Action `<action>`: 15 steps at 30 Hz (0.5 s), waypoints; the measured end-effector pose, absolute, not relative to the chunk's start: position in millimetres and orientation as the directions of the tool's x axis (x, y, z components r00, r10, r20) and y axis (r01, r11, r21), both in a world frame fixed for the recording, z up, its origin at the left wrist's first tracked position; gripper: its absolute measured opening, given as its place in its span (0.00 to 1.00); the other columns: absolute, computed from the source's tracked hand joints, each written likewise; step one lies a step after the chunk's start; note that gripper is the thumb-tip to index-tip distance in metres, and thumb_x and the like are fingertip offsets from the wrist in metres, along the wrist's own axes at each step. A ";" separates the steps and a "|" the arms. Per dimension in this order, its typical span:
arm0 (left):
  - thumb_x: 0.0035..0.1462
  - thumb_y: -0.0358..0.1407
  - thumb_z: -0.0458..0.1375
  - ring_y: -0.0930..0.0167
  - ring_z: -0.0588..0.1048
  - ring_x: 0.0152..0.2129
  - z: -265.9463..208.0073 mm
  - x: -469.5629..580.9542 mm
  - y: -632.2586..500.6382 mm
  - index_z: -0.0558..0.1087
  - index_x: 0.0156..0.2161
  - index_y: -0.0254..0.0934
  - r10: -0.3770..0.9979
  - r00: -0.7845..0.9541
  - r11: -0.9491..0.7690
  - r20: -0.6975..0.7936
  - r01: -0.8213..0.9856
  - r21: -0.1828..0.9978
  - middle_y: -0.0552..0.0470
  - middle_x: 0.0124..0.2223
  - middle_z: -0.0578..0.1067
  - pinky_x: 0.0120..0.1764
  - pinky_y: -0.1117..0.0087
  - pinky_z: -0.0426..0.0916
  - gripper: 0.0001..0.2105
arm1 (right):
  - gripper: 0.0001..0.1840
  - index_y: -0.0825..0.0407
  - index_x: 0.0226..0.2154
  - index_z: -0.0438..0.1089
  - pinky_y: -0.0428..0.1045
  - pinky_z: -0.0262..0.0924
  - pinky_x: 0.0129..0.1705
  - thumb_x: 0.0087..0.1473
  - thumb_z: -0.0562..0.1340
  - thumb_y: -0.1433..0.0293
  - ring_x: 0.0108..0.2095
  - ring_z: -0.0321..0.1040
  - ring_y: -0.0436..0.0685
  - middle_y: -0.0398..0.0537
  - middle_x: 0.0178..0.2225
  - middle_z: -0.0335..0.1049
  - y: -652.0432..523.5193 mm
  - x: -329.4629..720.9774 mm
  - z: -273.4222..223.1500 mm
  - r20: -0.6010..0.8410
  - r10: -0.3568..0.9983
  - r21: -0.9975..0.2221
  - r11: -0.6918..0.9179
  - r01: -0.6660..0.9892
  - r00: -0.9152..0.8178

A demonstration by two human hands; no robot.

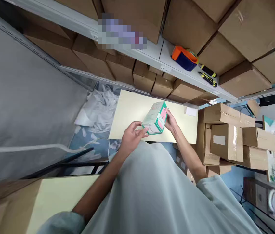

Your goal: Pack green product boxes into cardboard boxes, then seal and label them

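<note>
A small green and white carton (155, 117) with a pink patch on one side is held tilted between my two hands, above the pale yellow tabletop (127, 110). My left hand (134, 136) grips its near left corner, thumb on the box and fingers around the lower edge. My right hand (170, 120) is wrapped round the far right side, and its fingertips are partly hidden behind the carton. On the table to the right lies a small white rectangular item (190, 111), apart from both hands.
Above the table, a shelf (149, 53) carries large cardboard boxes (188, 26), an orange and blue tape dispenser (185, 58) and two yellow-black utility knives (208, 78). Stacked cartons (226, 143) stand at the right. Crumpled white wrapping (98, 110) lies on the left.
</note>
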State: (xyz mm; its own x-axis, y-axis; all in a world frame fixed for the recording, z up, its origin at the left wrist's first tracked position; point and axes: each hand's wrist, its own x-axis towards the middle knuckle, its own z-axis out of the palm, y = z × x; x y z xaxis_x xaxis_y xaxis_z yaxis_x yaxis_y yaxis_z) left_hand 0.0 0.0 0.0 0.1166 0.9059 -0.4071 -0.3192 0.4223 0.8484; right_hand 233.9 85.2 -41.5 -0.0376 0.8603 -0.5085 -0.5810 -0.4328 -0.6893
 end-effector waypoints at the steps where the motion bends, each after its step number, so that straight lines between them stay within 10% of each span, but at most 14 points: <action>1: 0.46 0.62 0.76 0.67 0.83 0.37 -1.7 -5.8 0.1 0.70 0.45 0.40 0.903 0.119 0.426 -0.412 -0.356 0.831 0.50 0.49 0.78 0.40 0.59 0.86 0.34 | 0.13 0.43 0.41 0.70 0.49 0.75 0.51 0.62 0.75 0.64 0.40 0.78 0.54 0.36 0.40 0.82 83.7 232.9 -40.1 -0.506 0.862 -0.703 -0.425 -0.570 -0.019; 7: 0.51 0.65 0.72 0.65 0.82 0.36 -10.8 -46.3 -1.1 0.72 0.41 0.41 0.835 0.349 0.547 -0.425 -0.446 0.708 0.51 0.41 0.80 0.39 0.61 0.83 0.31 | 0.19 0.42 0.42 0.70 0.47 0.71 0.47 0.57 0.77 0.58 0.42 0.76 0.54 0.37 0.40 0.79 81.2 221.5 -28.7 -0.425 0.902 -0.839 -0.423 -0.342 -0.074; 15: 0.39 0.52 0.80 0.57 0.85 0.45 -36.8 -67.5 0.6 0.65 0.35 0.42 0.806 0.406 0.534 -0.430 -0.185 0.825 0.42 0.60 0.81 0.41 0.61 0.81 0.30 | 0.34 0.44 0.53 0.73 0.51 0.70 0.51 0.54 0.77 0.43 0.53 0.73 0.60 0.48 0.53 0.77 101.7 193.2 -18.8 -0.366 0.889 -0.931 -0.354 0.094 -0.276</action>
State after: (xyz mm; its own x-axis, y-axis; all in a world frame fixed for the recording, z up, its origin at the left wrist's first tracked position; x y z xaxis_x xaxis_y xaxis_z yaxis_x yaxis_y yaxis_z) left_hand -67.5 0.6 -36.8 0.4061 0.8062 -0.4303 -0.1850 0.5336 0.8252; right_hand 193.2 101.7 -18.8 -0.2760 0.8889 -0.3657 0.0940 -0.3537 -0.9306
